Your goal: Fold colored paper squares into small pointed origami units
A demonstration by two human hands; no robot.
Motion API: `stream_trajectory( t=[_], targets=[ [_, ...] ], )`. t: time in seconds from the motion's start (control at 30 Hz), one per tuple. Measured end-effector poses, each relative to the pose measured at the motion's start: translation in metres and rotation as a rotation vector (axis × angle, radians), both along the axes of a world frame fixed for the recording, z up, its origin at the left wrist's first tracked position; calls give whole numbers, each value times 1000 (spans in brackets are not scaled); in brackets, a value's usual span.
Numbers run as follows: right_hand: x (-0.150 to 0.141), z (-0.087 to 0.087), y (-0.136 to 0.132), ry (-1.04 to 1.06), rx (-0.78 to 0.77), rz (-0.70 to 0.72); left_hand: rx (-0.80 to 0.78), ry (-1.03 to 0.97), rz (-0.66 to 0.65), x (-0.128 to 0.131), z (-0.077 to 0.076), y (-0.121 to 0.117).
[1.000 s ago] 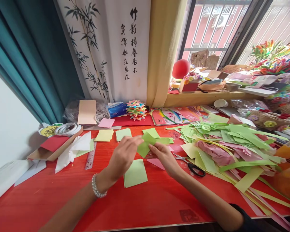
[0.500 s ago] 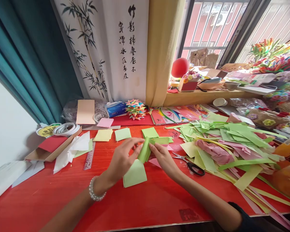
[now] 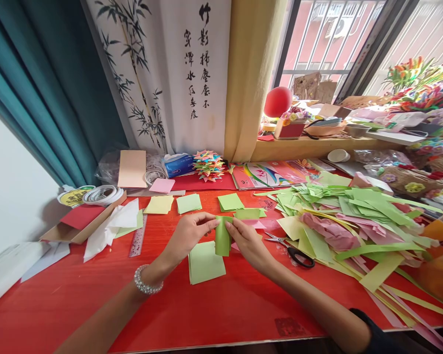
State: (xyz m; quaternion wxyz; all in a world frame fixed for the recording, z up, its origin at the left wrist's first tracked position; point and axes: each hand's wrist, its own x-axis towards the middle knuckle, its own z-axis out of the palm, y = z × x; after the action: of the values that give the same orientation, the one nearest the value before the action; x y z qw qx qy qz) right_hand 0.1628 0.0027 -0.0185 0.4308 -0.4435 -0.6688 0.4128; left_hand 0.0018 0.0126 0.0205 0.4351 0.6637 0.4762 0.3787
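Observation:
A bright green piece of paper [image 3: 222,241], bent over into a narrow upright strip, is held above the red table [image 3: 162,309]. My left hand [image 3: 188,233] pinches its upper left edge between thumb and fingers. On the opposite edge, my right hand [image 3: 247,241] grips it the same way. Just below lies a pale green square sheet [image 3: 205,264], flat on the table. Behind my hands sit a stack of green squares [image 3: 231,202] and a folded green piece [image 3: 248,214]. Scissors [image 3: 291,250] with black handles rest to the right of my right hand.
A large heap of green, yellow and pink paper scraps [image 3: 354,206] covers the right side. Yellow squares [image 3: 158,204] and pale green squares [image 3: 189,203] lie at the back left, near a ruler [image 3: 137,238] and a cardboard tray [image 3: 81,236]. A multicoloured paper ornament [image 3: 208,166] stands behind.
The green paper has turned from tilted to upright. My left hand has shifted from above it to its left edge, and both hands now pinch opposite sides.

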Motion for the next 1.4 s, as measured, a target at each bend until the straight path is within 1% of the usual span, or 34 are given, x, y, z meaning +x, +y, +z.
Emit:
stream_trajectory(
  t=[0.2,0.4,0.63,0.77,0.87,0.93,1.03,1.1,1.2,1.27,1.4],
  targets=[
    [1,4,-1,-39,2,-8,-5,-22,4,1,-2,-1],
    [1,8,-3,-69,22,-41,35,7,19,2,-3,-1],
    [4,8,-2,108,15,-89,48,12,26,3,-4,-1],
    [5,11,-2,152,28,-134,9,20,-63,4,-5,-3],
    [6,14,-2,161,27,-124,10,44,-53,5,-5,-4],
    [7,16,-2,163,25,-113,11,26,-47,5,-6,-4],
    [10,20,-2,189,26,-100,-45,-22,-122,7,-8,-4],
    [11,23,-2,180,42,-125,-86,-23,-163,9,-11,-4],
    [13,27,-1,112,69,-175,-111,-14,-143,9,-15,-3],
    [13,27,-1,86,69,-178,-128,-31,-123,9,-17,-3],
    [13,26,0,101,63,-182,-182,-56,-139,9,-19,-3]
  ],
)
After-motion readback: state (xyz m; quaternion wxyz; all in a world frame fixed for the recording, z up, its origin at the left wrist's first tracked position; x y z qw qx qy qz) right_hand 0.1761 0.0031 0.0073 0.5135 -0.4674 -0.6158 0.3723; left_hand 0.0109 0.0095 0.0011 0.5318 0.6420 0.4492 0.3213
